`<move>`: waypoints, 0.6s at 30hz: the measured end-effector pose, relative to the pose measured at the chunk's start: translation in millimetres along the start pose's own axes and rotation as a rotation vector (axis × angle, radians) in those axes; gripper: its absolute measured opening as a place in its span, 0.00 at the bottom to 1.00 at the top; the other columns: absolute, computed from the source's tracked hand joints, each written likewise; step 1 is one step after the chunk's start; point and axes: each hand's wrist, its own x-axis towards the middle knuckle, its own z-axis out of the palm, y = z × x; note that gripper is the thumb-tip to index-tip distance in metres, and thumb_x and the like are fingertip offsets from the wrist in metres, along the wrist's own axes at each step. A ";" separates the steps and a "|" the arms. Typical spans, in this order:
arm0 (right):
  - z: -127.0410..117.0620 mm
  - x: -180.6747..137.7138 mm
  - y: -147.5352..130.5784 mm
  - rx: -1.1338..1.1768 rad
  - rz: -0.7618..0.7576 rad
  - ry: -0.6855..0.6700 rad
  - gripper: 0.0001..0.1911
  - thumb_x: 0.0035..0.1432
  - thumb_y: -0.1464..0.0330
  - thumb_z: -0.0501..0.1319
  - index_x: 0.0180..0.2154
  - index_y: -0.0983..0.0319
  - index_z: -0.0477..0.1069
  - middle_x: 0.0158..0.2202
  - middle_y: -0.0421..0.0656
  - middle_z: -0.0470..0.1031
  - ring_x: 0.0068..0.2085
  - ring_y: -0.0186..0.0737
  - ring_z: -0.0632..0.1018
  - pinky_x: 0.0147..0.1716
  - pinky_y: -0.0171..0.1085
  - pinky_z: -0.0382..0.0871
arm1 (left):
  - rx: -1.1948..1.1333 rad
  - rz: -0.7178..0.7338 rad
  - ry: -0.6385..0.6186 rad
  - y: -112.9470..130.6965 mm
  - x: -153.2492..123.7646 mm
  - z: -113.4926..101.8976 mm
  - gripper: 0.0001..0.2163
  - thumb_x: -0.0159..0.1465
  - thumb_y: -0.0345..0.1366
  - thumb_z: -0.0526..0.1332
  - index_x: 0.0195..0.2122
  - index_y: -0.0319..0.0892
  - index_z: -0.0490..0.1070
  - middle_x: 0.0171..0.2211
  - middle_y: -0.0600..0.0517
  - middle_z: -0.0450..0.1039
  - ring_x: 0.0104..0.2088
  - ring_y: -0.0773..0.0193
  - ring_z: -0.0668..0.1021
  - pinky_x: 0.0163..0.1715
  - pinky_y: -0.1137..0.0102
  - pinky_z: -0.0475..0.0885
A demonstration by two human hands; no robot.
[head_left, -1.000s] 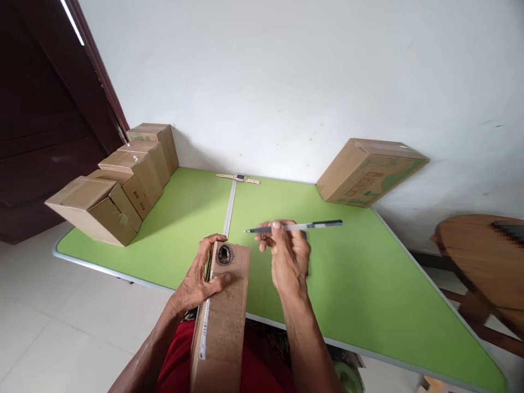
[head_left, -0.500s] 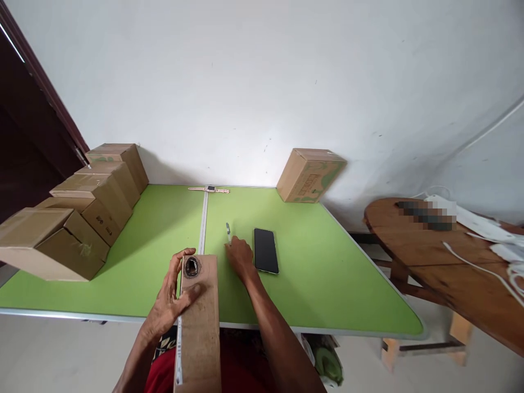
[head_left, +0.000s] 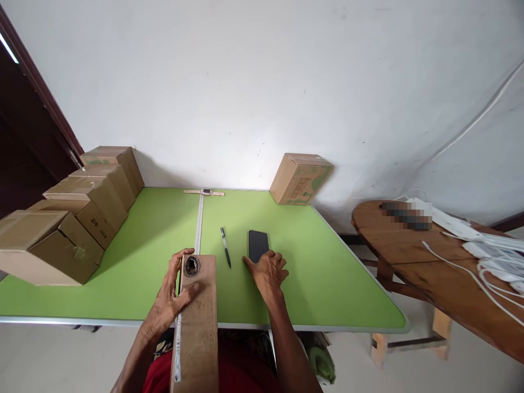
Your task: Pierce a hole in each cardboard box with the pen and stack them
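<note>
My left hand (head_left: 174, 295) grips the far end of a long brown cardboard box (head_left: 197, 333) that leans from my lap onto the green table (head_left: 327, 273). The box end has a dark round hole (head_left: 191, 265). My right hand (head_left: 267, 272) rests over the near end of a black phone (head_left: 257, 243) that lies flat on the table, fingers curved on it. A pen (head_left: 225, 246) lies loose on the table between the box and the phone, touched by neither hand.
A row of cardboard boxes (head_left: 73, 213) lines the table's left side. One more box (head_left: 300, 178) leans on the wall at the back right. A wristwatch (head_left: 203, 192) lies at the back edge. A wooden table (head_left: 442, 262) with white cables stands to the right.
My right hand set the pen down on the table and moved right onto the phone. My left hand stayed on the box. The view swung to the right.
</note>
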 end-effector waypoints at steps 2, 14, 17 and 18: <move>-1.9 6.7 1.3 0.055 0.033 -0.028 0.40 0.56 0.56 0.74 0.60 0.76 0.67 0.60 0.74 0.69 0.64 0.75 0.70 0.54 0.60 0.70 | 0.019 0.011 0.007 0.7 -0.2 -0.1 0.34 0.67 0.59 0.64 0.68 0.51 0.59 0.71 0.41 0.60 0.73 0.35 0.62 0.69 0.43 0.61; -8.7 -23.5 50.0 0.750 0.055 -0.273 0.31 0.54 0.55 0.70 0.54 0.65 0.70 0.49 0.60 0.83 0.40 0.57 0.87 0.35 0.47 0.82 | 0.007 -0.042 0.038 -3.7 -4.1 -1.9 0.34 0.67 0.60 0.64 0.69 0.53 0.58 0.72 0.42 0.58 0.71 0.33 0.63 0.64 0.42 0.67; -15.7 -49.8 66.5 1.099 0.068 -0.401 0.28 0.53 0.55 0.73 0.50 0.62 0.73 0.50 0.55 0.85 0.48 0.57 0.87 0.45 0.50 0.84 | 0.024 -0.018 0.054 -4.5 -3.8 -2.3 0.34 0.67 0.59 0.64 0.69 0.53 0.59 0.71 0.42 0.59 0.71 0.33 0.64 0.67 0.41 0.64; -18.4 -60.0 70.7 1.264 0.091 -0.465 0.27 0.51 0.57 0.76 0.49 0.62 0.74 0.49 0.53 0.85 0.49 0.58 0.87 0.48 0.52 0.83 | 0.030 -0.012 0.059 -4.9 -3.6 -2.5 0.33 0.67 0.59 0.64 0.69 0.52 0.59 0.71 0.42 0.60 0.71 0.33 0.64 0.67 0.41 0.63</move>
